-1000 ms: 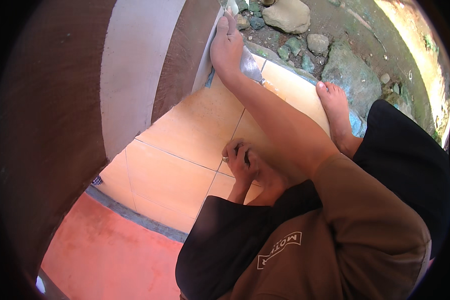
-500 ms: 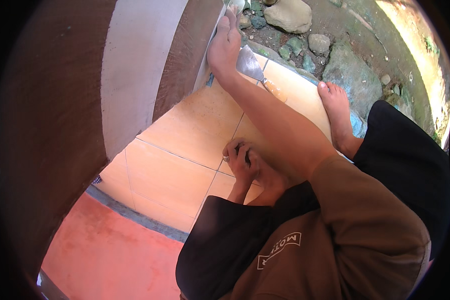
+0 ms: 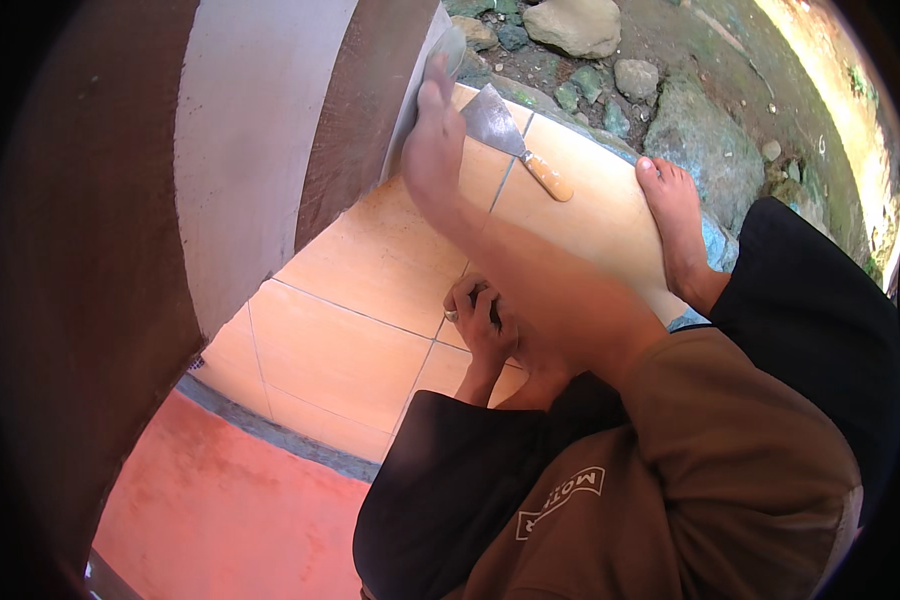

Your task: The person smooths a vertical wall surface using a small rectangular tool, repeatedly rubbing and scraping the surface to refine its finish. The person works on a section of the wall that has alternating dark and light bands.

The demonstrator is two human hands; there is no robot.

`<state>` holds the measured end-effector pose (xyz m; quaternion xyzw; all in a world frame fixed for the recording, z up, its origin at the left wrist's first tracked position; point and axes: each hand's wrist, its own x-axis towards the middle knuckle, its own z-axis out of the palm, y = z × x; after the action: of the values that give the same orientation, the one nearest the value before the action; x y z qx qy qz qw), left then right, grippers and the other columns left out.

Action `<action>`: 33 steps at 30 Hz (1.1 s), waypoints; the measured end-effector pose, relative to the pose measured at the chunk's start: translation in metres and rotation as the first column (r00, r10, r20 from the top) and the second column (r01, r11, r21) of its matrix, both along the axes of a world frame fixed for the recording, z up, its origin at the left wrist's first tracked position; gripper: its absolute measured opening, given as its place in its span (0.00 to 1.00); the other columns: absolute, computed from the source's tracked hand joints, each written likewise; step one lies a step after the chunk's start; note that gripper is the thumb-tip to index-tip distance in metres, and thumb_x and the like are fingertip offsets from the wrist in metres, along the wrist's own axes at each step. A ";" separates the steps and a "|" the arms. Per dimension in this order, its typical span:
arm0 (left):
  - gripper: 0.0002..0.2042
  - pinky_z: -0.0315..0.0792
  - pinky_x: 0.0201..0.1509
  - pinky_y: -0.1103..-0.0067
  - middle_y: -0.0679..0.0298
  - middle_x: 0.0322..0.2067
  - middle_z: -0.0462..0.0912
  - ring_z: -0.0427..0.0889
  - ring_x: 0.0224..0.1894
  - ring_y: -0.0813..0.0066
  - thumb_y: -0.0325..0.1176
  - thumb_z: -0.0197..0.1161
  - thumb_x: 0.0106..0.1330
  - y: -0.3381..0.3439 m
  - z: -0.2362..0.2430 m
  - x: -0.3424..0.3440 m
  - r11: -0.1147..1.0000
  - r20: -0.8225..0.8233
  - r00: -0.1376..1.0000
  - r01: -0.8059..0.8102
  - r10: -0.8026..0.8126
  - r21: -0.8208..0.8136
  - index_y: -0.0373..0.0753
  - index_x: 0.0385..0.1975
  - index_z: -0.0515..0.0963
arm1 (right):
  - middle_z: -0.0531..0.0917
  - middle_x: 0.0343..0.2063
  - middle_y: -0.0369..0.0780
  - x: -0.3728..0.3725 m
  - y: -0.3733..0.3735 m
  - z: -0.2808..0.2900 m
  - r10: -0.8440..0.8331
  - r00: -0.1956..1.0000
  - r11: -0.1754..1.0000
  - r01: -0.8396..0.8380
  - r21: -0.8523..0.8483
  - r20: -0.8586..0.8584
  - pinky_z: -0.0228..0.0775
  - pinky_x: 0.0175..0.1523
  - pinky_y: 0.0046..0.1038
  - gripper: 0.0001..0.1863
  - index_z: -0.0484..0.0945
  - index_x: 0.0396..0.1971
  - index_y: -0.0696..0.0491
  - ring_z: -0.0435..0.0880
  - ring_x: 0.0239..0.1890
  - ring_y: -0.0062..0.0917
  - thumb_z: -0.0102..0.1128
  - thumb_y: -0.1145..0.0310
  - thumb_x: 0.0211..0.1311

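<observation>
My right hand (image 3: pixel 435 145) reaches up to the pale edge of the wall (image 3: pixel 255 120). Its fingers press a pale, rounded flat piece (image 3: pixel 451 48) against that edge; the exact kind is unclear. Close beside this hand, a putty knife (image 3: pixel 496 122) with a wide metal blade and a yellowish handle lies on the tiles. My left hand (image 3: pixel 483 308), with a ring on one finger, is low by my bent leg, partly behind my right forearm. Its fingers are curled, and whatever they may hold is hidden.
Orange floor tiles (image 3: pixel 360 280) run along the brown-and-white wall. A red floor (image 3: pixel 240 500) lies beyond a grey border at lower left. Past the tile edge are rocks (image 3: pixel 575 28) and soil. My bare foot (image 3: pixel 675 220) stands at that edge.
My right hand has moved down and slightly left along the wall edge with the flat piece. The putty knife's handle now shows fully. My left hand stays put.
</observation>
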<state>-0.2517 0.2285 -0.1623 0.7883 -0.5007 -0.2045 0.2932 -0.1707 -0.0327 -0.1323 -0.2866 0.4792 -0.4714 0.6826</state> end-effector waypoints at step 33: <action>0.08 0.66 0.55 0.62 0.55 0.49 0.77 0.69 0.53 0.53 0.27 0.60 0.57 -0.015 0.012 -0.005 0.998 -0.015 0.998 -0.054 0.054 -0.019 0.37 0.36 0.81 | 0.62 0.73 0.53 -0.004 -0.049 -0.005 -0.150 0.972 0.957 0.098 -0.273 -0.178 0.43 0.79 0.34 0.27 0.64 0.70 0.63 0.56 0.77 0.43 0.36 0.62 0.79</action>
<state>-0.2562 0.2137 -0.1501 0.7974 -0.4790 -0.1973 0.3097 -0.1743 -0.0821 -0.1371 -0.3888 0.4950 -0.5420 0.5567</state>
